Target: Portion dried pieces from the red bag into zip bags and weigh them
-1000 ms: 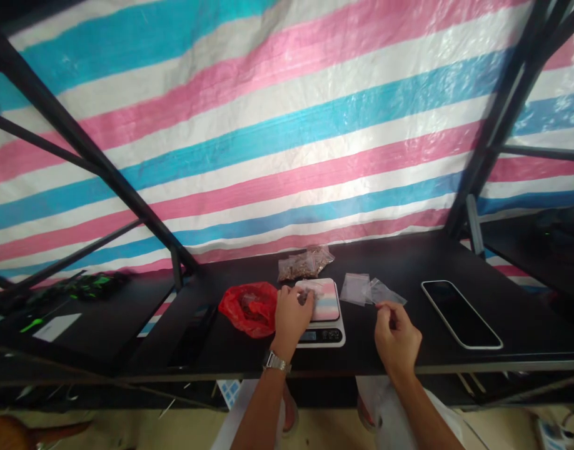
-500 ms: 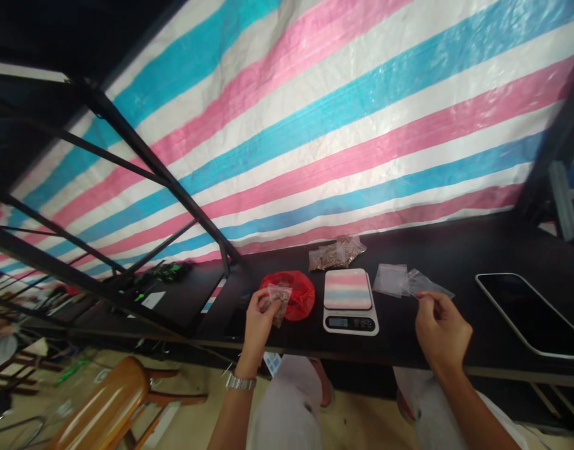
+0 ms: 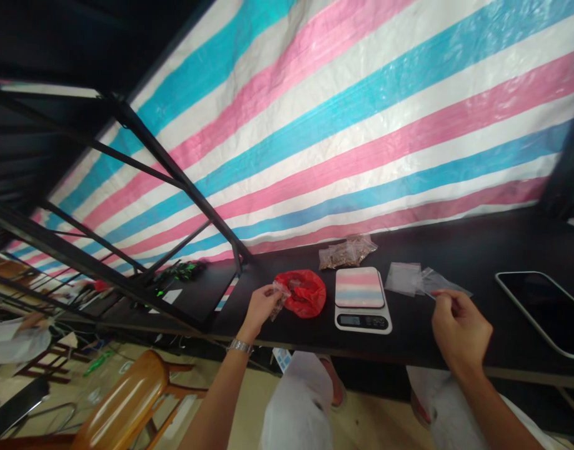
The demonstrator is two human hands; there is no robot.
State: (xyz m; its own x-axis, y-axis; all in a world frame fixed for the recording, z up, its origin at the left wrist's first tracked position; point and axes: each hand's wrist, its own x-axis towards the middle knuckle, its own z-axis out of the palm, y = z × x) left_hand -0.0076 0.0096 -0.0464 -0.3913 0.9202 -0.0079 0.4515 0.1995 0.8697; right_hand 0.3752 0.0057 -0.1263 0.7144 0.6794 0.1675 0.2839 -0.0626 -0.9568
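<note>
My left hand (image 3: 263, 306) pinches a small clear zip bag (image 3: 278, 306) of brown bits at the left edge of an open red plastic bag (image 3: 310, 297). Right of that stands a white digital kitchen scale (image 3: 361, 300), its pastel striped plate bare and its display lit, the digits too small to read. My right hand (image 3: 460, 325) is closed beside flat clear zip bags (image 3: 404, 278). A thin pale tip shows at its fingertips, but I cannot tell what it is. Behind the scale lie several filled zip bags (image 3: 347, 252) in a pile.
A tablet-like device (image 3: 544, 309) with a dark screen and white rim lies at the right on the black table (image 3: 460, 247). Striped plastic sheeting (image 3: 352, 144) hangs behind. Black metal bars (image 3: 174, 175) rise at the left. A wooden chair (image 3: 127, 400) stands at lower left; a person's sleeve (image 3: 15, 340) shows at the far left.
My left hand has tipped the filled zip bag over and brought it against the red bag's edge. The right hand stays by the flat zip bags, still closed. The whole view has shifted slightly.
</note>
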